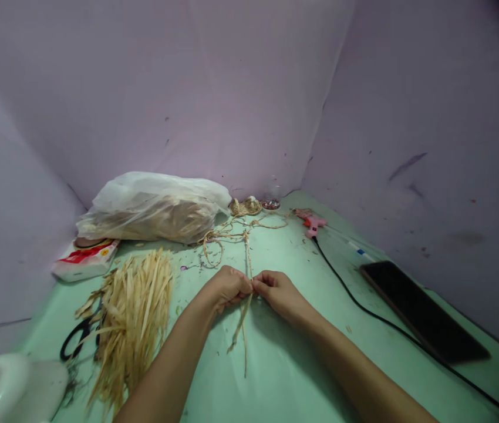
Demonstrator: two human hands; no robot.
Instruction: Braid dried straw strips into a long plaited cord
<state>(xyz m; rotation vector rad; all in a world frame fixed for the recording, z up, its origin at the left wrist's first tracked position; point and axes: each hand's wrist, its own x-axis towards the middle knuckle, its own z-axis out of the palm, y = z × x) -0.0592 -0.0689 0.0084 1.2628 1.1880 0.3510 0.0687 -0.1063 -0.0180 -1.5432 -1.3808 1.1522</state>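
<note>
My left hand (232, 286) and my right hand (277, 292) meet in the middle of the green table, fingertips pinched on a thin straw-coloured twisted cord (248, 252). From the hands the cord runs straight away toward the back, where more of it lies in loose loops. Below my fingers hang two loose strand ends (243, 329), one wider and frayed, one thin. Exactly how the fingers grip the strands is partly hidden. Left of my left forearm lies a thick bundle of dry flat fibre strips (137, 311).
Black-handled scissors (76, 341) lie partly under the fibre bundle. Behind stand a filled plastic bag (157, 205), a tissue pack (86, 258) and a small clear jar (271, 197). At right are a pink glue gun (313, 224), its black cable (355, 296) and a dark phone (423, 311). A white container (16, 385) sits front left.
</note>
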